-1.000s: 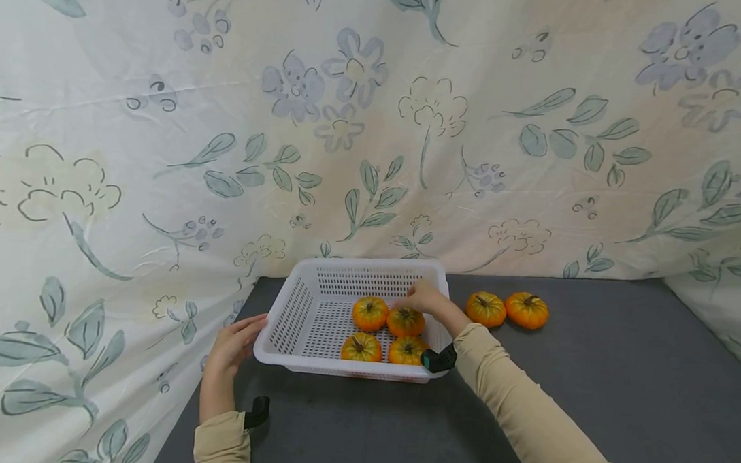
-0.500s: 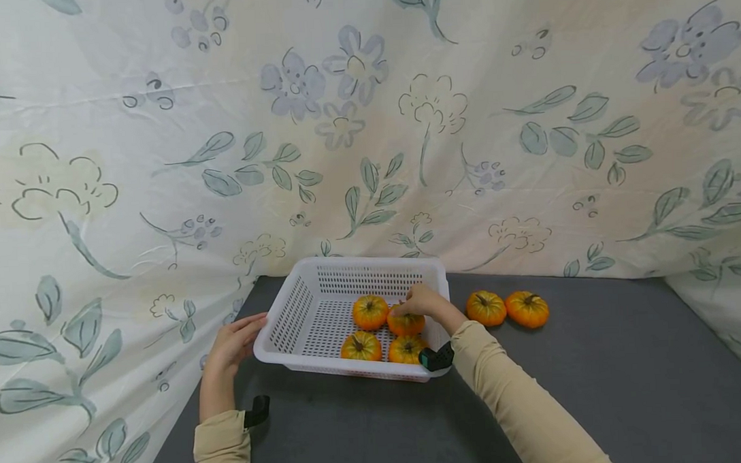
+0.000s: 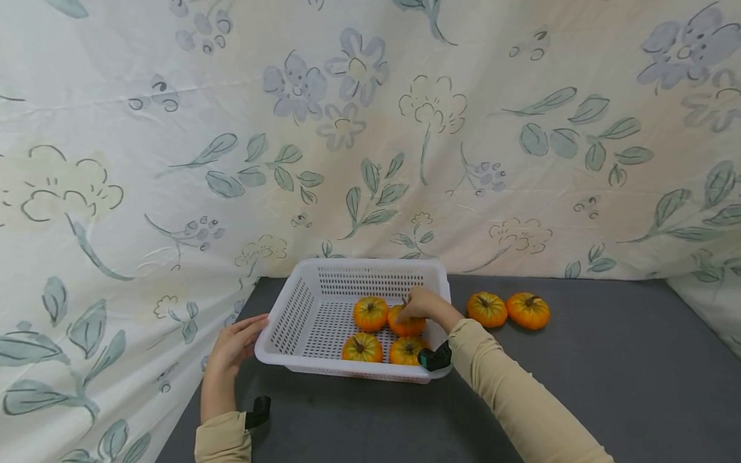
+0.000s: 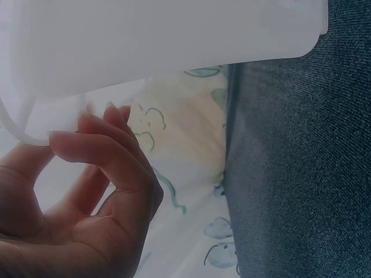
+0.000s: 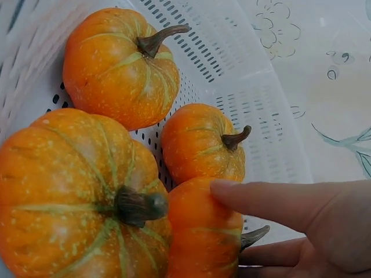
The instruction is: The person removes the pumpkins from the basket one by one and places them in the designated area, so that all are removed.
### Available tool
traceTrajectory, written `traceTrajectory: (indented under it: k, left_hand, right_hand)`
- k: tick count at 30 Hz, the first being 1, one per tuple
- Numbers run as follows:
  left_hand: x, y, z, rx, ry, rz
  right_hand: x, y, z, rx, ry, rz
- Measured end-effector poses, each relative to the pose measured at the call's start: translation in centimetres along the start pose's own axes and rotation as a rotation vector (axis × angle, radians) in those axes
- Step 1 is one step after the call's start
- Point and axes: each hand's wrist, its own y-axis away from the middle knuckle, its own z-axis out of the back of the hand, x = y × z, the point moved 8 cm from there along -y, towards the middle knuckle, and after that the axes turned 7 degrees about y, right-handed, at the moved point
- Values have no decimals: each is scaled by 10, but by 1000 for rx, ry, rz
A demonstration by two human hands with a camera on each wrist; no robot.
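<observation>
What worries me most here is the right hand (image 3: 427,303): its thumb presses the held pumpkin (image 5: 200,237), at the back right of the group in the white basket (image 3: 351,370), with other fingers tucked round past the stem, so it looks pinched, though the far fingertips are hidden. The skin seems smooth and rounded, so I'd judge a hold this far to the side could let it twist loose and drop onto its neighbours. Those crowd in: the front right pumpkin (image 3: 407,351) and the back left pumpkin (image 3: 370,313) are touching it or nearly so, and the front left pumpkin (image 3: 361,347) makes 4 inside. A careless tug might knock them about or bend a stem. I can't tell whether the held pumpkin is raised off the basket's base. The black wrist camera (image 3: 435,358) sits right over the near right corner, and could catch the rim if that arm pulls back low. The left hand (image 3: 236,342) has its fingers bent to the rim's left end, apparently pinching it lightly against the thumb; too hard a pull there might slide or tip the basket on the grey bench (image 3: 595,360). And 2 more lie outside to the right: a sideways sweep of the right sleeve (image 3: 523,403) could roll the nearer loose pumpkin (image 3: 486,310) into the farther loose pumpkin (image 3: 528,311).
</observation>
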Motion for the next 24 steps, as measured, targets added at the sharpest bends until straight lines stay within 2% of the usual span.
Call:
traceTrajectory:
  k: [11,24]
  left_hand:
    - [0,0,0,-9,-3,1]
    - [0,0,0,-7,-11,-4]
  right_hand:
    - [-1,4,1,17,-34,-57]
    - [-1,3,0,13,-87,-36]
